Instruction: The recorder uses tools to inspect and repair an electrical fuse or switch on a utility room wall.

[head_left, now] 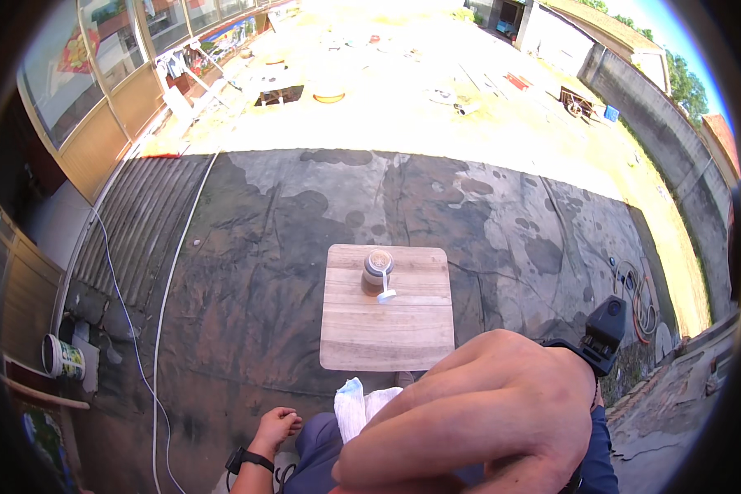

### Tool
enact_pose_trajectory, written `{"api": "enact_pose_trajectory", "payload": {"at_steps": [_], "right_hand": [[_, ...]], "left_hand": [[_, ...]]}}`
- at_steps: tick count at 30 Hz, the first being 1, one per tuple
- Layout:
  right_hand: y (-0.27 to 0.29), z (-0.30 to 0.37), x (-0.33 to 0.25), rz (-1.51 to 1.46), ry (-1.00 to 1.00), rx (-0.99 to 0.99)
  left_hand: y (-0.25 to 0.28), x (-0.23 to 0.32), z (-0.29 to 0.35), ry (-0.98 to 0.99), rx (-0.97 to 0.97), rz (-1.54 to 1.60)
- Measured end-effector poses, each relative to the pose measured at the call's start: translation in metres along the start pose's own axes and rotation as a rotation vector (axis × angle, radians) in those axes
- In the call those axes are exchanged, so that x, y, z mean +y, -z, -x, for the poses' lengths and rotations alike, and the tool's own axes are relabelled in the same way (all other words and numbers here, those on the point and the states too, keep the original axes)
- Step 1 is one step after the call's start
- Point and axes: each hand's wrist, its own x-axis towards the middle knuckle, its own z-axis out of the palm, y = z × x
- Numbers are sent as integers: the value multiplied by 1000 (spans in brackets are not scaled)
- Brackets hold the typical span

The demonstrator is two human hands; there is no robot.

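My right hand (502,387) looms large close to the head camera, its fingers stretched toward the lower left. Their tips are hard to make out, and nothing shows in them. A black strap with a boxy black device (606,325) sits at its wrist. White cloth with a light blue tip (352,409) shows just behind these fingers; whether they touch it I cannot tell. Beside my left thigh, my left hand (278,426) has its fingers curled in, with nothing visible in them and a dark watch on the wrist. Ahead, a brown jar (376,278) with a pale strap and cap stands on a small wooden table (387,329).
Dark, stained sheeting (255,272) covers the ground around the table. A white bucket (62,357) lies on its side at the left, near a long cable (117,280). A coiled hose (636,290) rests at the right, below a grey wall (646,107). Scattered items dot the sunlit yard.
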Motion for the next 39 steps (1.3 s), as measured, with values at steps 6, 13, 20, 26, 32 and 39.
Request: {"api": "enact_pose_trajectory", "payload": {"at_steps": [6,13,20,26,32,39], "right_hand": [[23,-8,-5,-15,4,-128],[6,-32,-22,-73,-13,303],[11,-29,-21,-97,26,255],[11,-18,-11,-22,129,170],[21,-10,-15,-168,-135,143],[45,35,17,-217,-194,-83]], "left_hand": [[0,-1,1,-7,-1,-25],[-3,-4,1,-13,-16,-31],[-4,-6,2,-1,-15,-23],[-4,-10,4,7,-12,-7],[-3,-16,6,17,-3,2],[-12,-9,4,39,-18,-6]]}}
